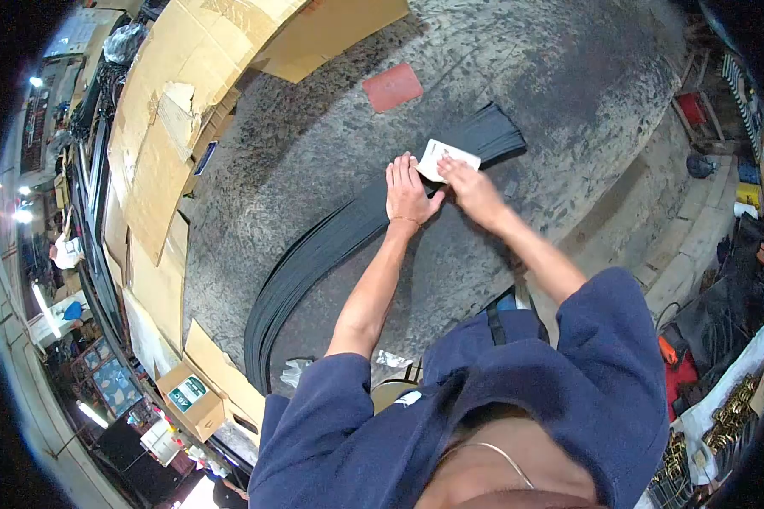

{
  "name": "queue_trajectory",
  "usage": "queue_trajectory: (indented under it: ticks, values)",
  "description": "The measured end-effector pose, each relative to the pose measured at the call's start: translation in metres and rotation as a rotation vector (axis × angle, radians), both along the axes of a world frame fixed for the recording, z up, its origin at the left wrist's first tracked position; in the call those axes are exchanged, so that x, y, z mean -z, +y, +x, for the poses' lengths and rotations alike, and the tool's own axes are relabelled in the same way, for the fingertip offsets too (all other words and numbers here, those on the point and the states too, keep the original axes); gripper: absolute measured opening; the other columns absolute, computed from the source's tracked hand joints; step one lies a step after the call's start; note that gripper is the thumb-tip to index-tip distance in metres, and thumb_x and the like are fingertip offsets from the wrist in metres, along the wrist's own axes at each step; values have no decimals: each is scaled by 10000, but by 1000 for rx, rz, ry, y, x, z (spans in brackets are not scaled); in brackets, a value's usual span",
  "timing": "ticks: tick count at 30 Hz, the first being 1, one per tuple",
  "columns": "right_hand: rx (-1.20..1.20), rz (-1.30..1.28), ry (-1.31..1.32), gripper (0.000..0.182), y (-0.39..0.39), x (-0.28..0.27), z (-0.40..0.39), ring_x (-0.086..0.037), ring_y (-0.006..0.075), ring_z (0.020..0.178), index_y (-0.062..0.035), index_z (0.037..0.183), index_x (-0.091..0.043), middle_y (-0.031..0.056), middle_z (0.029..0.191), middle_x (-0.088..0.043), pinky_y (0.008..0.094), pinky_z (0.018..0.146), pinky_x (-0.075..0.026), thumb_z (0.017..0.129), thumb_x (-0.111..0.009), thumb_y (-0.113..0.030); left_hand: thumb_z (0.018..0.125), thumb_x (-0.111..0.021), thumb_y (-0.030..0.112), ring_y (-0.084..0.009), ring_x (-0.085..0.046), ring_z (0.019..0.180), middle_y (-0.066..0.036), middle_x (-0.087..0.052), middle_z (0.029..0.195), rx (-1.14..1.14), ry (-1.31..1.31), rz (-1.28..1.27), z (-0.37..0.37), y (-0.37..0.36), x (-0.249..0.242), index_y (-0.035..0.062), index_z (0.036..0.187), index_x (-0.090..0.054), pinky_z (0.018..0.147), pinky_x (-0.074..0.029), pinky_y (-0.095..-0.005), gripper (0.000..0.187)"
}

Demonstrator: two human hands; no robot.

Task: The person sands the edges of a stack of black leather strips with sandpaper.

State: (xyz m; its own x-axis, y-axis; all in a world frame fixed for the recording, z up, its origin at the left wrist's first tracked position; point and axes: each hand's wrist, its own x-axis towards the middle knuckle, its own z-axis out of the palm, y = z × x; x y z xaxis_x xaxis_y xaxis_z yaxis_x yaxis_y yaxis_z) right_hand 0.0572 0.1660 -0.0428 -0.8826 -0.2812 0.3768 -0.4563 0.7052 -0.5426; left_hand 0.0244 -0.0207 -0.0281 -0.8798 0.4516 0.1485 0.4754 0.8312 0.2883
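Observation:
A thick bundle of long, thin black strips [314, 254] curves across the dark, stained work surface [331, 136]. Its fanned far end [501, 131] lies at the upper right. My left hand [409, 193] rests on the bundle with its fingers stretched forward and the thumb apart. Just right of it, my right hand [474, 193] has its fingers closed over a white card-like piece [438, 156], which lies across the strips close to their far end. The underside of that piece is hidden.
A reddish flat sheet [392, 87] lies beyond the bundle. Large cardboard pieces [157, 170] line the left edge, with an open cardboard box [191, 399] below them. Crumpled clear plastic [295, 371] sits near my left arm. At far left another person [66, 252] is visible.

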Motion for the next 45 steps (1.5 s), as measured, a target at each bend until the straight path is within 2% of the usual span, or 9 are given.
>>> queue_trajectory:
  ticks: [6,10,14,17,21,26,31,35,45]
  values:
    - [600,-78,-4,326,38,1,-24,-631,360,1185,36,1166,-662,204,1213,-683,446,1079,-462,865,-545,-11,765,-784,484,-441,-423,1341,-264,-463,1420,-45,12,25,0,5,0,-112,1332,-460,1174,-283,-529,884]
    - [27,49,13,360,8,1,-2,-612,312,1246,19,1209,-664,194,1270,-667,423,1079,-467,873,-542,-17,788,-768,507,-441,-426,1338,-267,-466,1414,-8,13,32,0,0,4,-104,1331,-462,1171,-286,-533,873]
    - [478,-35,33,345,65,9,-31,-617,333,1226,5,1200,-676,189,1255,-675,435,1064,-475,892,-522,-15,796,-762,519,-449,-426,1339,-271,-472,1411,-21,22,60,0,2,3,-107,1338,-458,1165,-291,-546,882]
    - [659,-232,-166,333,8,-4,-26,-631,332,1202,-4,1191,-679,187,1226,-689,434,1055,-472,884,-548,-6,789,-767,519,-450,-424,1339,-271,-470,1414,-30,40,55,1,3,4,-105,1331,-462,1161,-295,-549,881]
    - [62,-141,15,306,22,7,-6,-651,339,1156,-1,1173,-680,191,1186,-696,433,1033,-488,889,-568,-9,784,-770,518,-446,-428,1328,-270,-475,1399,-9,35,45,-2,1,9,-106,1316,-469,1155,-303,-551,874]
    - [611,-131,-56,358,45,-5,-23,-636,334,1191,5,1156,-685,179,1221,-688,436,1048,-488,865,-483,56,770,-775,507,-427,-437,1314,-257,-487,1375,-27,75,68,2,4,7,-105,1320,-471,1151,-309,-541,877]
    - [-33,-73,-19,341,24,-5,-1,-639,335,1186,3,1139,-689,200,1209,-687,436,1043,-497,844,-527,57,770,-757,542,-413,-433,1332,-257,-493,1380,-17,42,49,-1,-1,10,-100,1309,-496,1167,-297,-532,878]
    - [671,-170,-60,421,83,4,-16,-612,328,1244,4,1222,-671,175,1273,-675,432,1081,-465,842,-516,101,801,-722,562,-417,-408,1372,-258,-476,1435,-51,5,48,0,2,8,-119,1348,-487,1194,-263,-529,904]
    - [953,-14,42,413,155,-33,23,-589,368,1263,32,1295,-631,211,1317,-646,432,1086,-451,903,-507,66,785,-744,550,-424,-441,1326,-256,-492,1398,-39,59,32,1,2,5,-110,1335,-482,1159,-305,-535,899]
